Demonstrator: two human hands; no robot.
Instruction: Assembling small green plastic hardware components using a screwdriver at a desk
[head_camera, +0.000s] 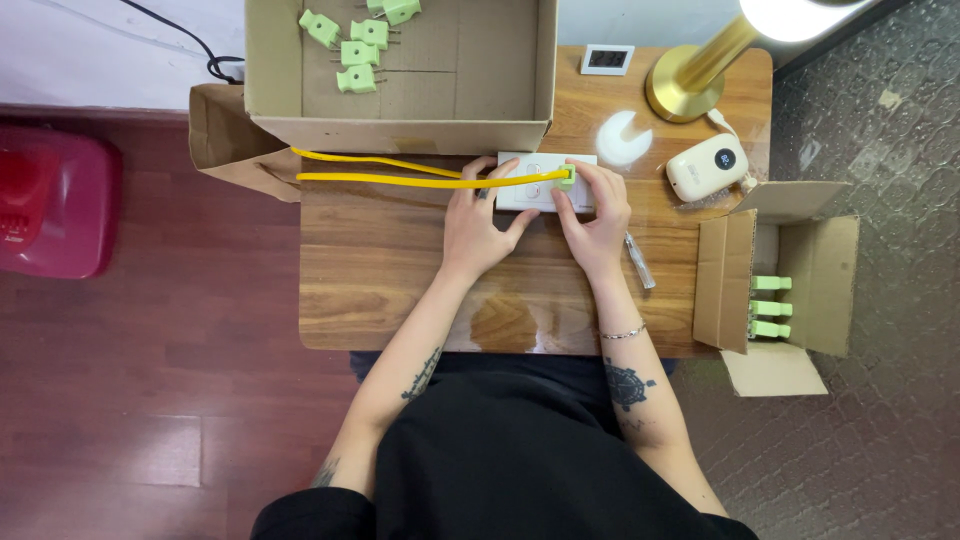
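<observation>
Lamp head (800, 15) cut by top edge; socket plate (530, 180) partly under fingers (580, 190).

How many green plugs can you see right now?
8: four loose in the big box at the top, three in the small box at right, one under the right hand on the white socket. More may be hidden.

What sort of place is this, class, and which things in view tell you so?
Probably a small home or workshop bench for testing plugs: a wooden table, cardboard boxes of green plugs, and a white socket block that both hands work at beside a brass lamp.
</observation>
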